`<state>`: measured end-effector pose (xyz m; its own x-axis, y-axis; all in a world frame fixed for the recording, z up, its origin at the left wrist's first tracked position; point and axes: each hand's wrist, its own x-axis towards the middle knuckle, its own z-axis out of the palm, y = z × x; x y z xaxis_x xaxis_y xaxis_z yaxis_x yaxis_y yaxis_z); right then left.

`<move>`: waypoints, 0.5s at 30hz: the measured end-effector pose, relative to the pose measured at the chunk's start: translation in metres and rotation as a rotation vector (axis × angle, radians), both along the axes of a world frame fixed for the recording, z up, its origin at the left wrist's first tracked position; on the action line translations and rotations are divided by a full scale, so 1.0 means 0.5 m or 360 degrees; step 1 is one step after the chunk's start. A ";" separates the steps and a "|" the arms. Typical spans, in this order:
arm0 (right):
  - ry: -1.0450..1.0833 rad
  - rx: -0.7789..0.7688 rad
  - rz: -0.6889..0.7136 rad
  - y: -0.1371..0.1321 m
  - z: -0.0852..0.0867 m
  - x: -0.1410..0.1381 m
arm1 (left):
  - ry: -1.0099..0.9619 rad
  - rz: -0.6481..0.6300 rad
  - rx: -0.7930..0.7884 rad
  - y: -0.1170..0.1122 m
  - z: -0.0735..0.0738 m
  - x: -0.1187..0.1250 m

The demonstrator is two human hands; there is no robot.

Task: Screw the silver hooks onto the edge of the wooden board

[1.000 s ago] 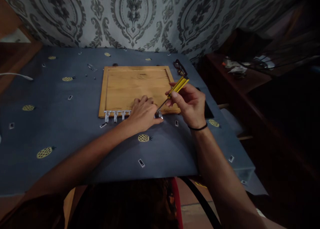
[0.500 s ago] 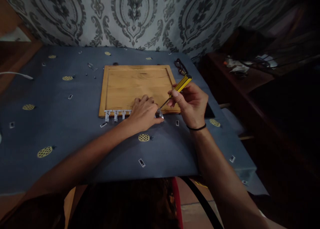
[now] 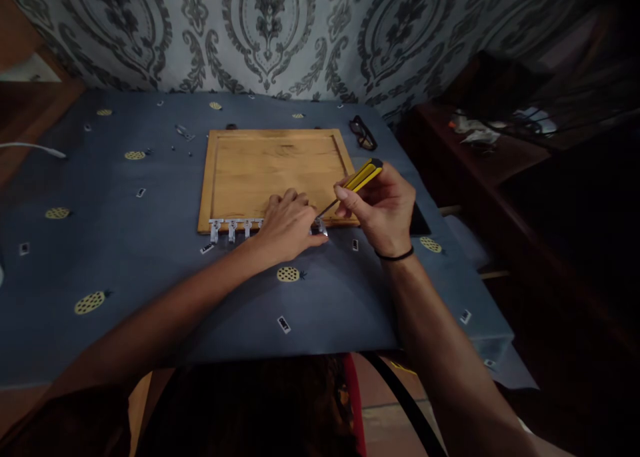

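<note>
A square wooden board lies flat on a blue cloth with pineapple prints. A metal strip with small hooks runs along the board's near edge. My left hand presses down on that strip with its fingers curled over it. My right hand grips a yellow-and-black screwdriver. The screwdriver's tip points down to the strip beside my left fingertips.
Dark glasses lie beyond the board's far right corner. Small metal parts sit at the back left, and a white cable crosses the left edge. A dark side table with clutter stands to the right. Patterned wallpaper backs the table.
The screwdriver handle has shifted a little in my right hand, tilting up and then back down. My left hand has stayed on the strip.
</note>
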<state>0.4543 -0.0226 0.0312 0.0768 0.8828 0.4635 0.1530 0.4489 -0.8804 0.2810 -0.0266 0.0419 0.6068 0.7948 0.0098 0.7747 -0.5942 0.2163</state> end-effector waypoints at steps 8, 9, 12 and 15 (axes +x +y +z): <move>-0.0080 -0.0128 0.0120 -0.009 0.017 0.005 | 0.0019 0.0003 0.0013 -0.001 0.003 0.001; -0.0092 -0.0132 0.0121 -0.009 0.018 0.006 | 0.0014 0.0004 0.0013 0.000 0.002 0.001; -0.0103 -0.0122 0.0078 -0.007 0.015 0.007 | -0.0013 -0.0004 0.0029 0.001 -0.003 0.000; -0.0048 -0.0084 0.0006 -0.001 0.006 0.004 | -0.0022 -0.0004 0.0039 0.000 -0.004 -0.001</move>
<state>0.4562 -0.0233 0.0343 0.0603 0.9064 0.4182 0.1780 0.4025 -0.8980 0.2807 -0.0264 0.0398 0.6083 0.7928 0.0379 0.7703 -0.6012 0.2125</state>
